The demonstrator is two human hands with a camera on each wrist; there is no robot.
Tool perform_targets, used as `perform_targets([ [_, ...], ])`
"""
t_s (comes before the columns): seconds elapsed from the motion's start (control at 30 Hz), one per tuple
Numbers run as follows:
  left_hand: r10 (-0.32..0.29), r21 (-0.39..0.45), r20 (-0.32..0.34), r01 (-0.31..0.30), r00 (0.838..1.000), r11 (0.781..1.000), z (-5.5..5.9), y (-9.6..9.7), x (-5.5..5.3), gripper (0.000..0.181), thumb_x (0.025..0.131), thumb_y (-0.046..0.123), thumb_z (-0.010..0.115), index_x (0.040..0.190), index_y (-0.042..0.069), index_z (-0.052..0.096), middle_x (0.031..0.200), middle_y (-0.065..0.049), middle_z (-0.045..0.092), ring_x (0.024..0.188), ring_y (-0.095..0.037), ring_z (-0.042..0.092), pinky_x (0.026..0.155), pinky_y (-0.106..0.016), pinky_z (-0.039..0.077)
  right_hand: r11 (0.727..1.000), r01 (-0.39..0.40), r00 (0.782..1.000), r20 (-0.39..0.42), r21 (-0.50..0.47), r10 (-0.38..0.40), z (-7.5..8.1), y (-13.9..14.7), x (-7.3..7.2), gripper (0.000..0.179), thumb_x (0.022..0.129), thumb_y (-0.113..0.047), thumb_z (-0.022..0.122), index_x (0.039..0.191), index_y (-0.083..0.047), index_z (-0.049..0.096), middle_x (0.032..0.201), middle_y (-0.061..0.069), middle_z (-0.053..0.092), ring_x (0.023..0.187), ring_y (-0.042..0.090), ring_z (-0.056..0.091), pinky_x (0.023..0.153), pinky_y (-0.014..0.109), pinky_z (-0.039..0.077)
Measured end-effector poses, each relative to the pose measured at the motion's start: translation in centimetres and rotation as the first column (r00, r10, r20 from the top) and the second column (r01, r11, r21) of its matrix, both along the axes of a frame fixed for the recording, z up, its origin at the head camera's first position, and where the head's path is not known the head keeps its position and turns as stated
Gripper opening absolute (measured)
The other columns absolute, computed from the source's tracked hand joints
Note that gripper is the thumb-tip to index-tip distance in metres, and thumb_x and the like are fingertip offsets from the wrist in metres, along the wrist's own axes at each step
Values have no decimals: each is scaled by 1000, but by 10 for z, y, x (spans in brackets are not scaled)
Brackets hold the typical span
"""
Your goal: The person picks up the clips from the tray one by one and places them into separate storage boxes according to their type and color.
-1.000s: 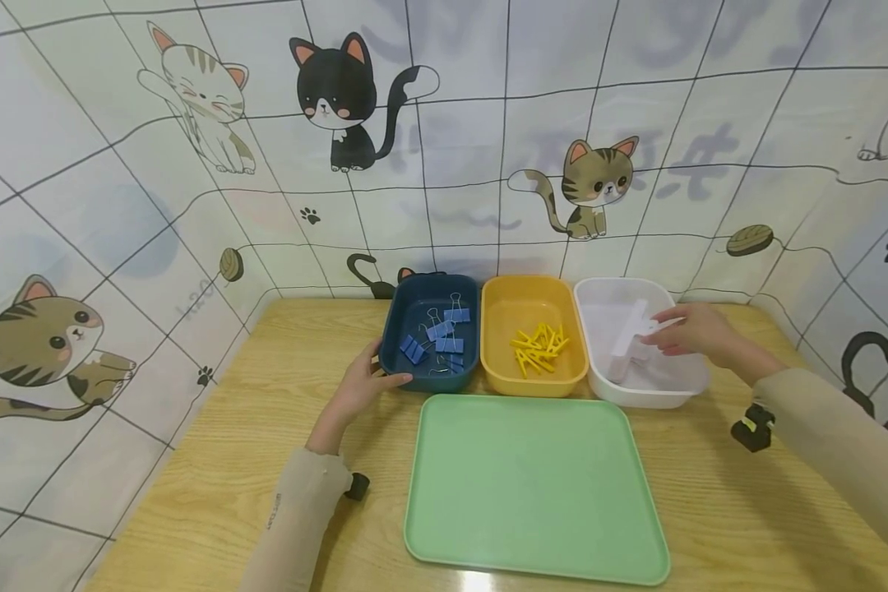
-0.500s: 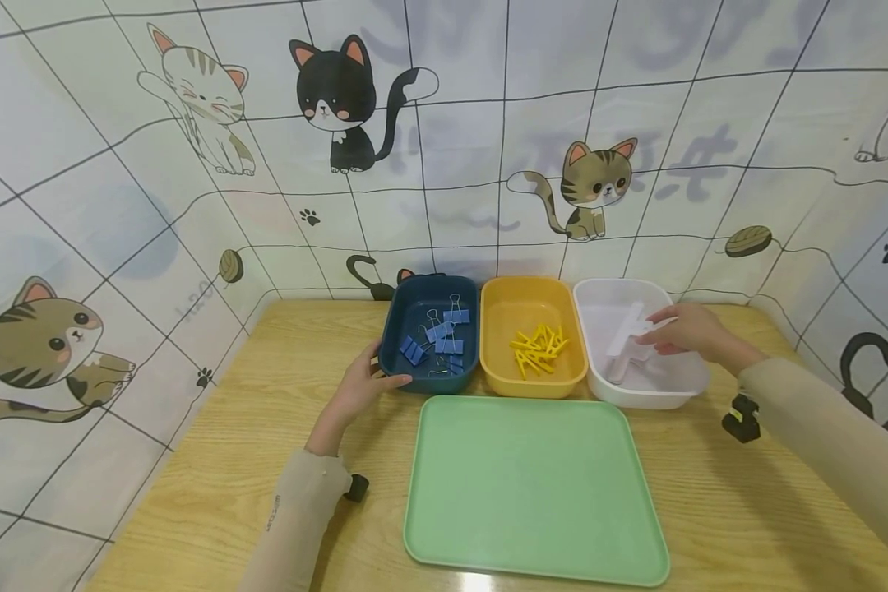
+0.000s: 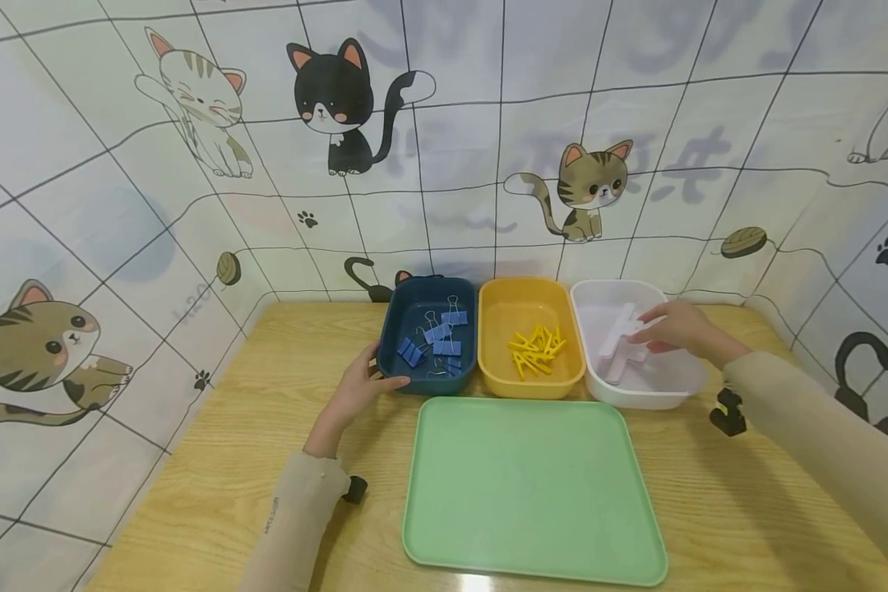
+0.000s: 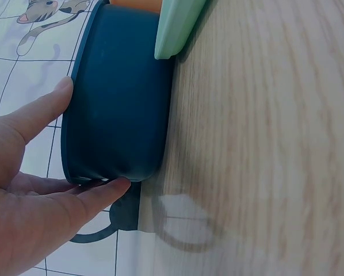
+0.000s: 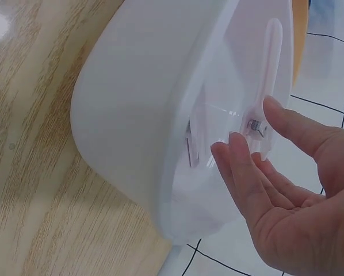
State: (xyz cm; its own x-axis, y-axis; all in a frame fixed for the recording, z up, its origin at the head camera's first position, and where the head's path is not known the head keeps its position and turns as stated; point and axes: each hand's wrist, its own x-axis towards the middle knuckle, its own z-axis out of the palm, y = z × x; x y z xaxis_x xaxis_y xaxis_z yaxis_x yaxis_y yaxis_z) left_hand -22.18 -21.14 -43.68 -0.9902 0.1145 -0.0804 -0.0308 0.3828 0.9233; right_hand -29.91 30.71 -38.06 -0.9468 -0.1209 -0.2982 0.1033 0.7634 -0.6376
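Note:
My left hand (image 3: 357, 384) rests against the near left corner of a dark blue bin (image 4: 117, 92), its thumb at the front and its fingers along the side. Inside that bin lie several blue binder clips (image 3: 447, 348). Over the white bin (image 3: 659, 400) at the right, my right hand (image 3: 677, 327) reaches in from the rim. Its thumb and fingers pinch a long white spring clip (image 5: 270, 63) near the metal spring. Another white clip (image 3: 617, 364) lies below it in the bin; its far parts are hard to make out against the white.
Between the two bins stands a yellow bin (image 3: 496, 321) with several small yellow clips (image 3: 536, 353). A flat green tray (image 3: 533, 489) lies in front of the row on the wooden table (image 3: 244, 411). A cat-patterned wall covering (image 3: 459, 148) rises behind and at both sides.
My right hand has shifted a little to the left, and the upper white clip has moved left with it. The left hand stays at the blue bin's corner.

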Motion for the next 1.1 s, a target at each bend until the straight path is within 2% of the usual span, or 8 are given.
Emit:
perform_targets([
  [0.33, 0, 10, 6, 0, 1000, 1000, -1, -1, 0, 85, 98, 13, 76, 166, 3, 26, 171, -24, 27, 154, -52, 32, 123, -62, 35, 1000, 8, 1000, -6, -19, -8, 0, -7, 2, 70, 94, -20, 81, 139, 23, 48, 131, 40, 56, 76, 13, 68, 70, 26, 62],
  [0.6, 1, 2, 2, -1, 1000, 1000, 1, 0, 2, 85, 98, 13, 76, 166, 3, 26, 171, -24, 27, 153, -52, 32, 122, -62, 37, 1000, -7, 1000, 24, -1, 7, -3, -8, 2, 73, 94, -20, 81, 141, 22, 45, 119, 35, 62, 76, 15, 69, 71, 27, 62],
  [0.8, -10, 13, -9, 10, 1000, 1000, -1, -1, 0, 86, 98, 12, 76, 166, 2, 24, 170, -25, 28, 153, -52, 33, 121, -61, 38, 1000, -12, 1000, 24, 19, 11, -4, -5, 2, 76, 95, -23, 78, 145, 21, 42, 129, 39, 55, 79, 17, 69, 73, 30, 63],
  [1.1, -11, 1, 0, 11, 1000, 1000, 1, -2, -1, 87, 98, 12, 76, 166, 2, 23, 171, -24, 26, 152, -52, 34, 121, -60, 38, 1000, -12, 1000, 24, 3, 12, -5, -4, 5, 76, 96, -22, 78, 147, 20, 41, 118, 33, 62, 79, 17, 69, 74, 30, 64],
])
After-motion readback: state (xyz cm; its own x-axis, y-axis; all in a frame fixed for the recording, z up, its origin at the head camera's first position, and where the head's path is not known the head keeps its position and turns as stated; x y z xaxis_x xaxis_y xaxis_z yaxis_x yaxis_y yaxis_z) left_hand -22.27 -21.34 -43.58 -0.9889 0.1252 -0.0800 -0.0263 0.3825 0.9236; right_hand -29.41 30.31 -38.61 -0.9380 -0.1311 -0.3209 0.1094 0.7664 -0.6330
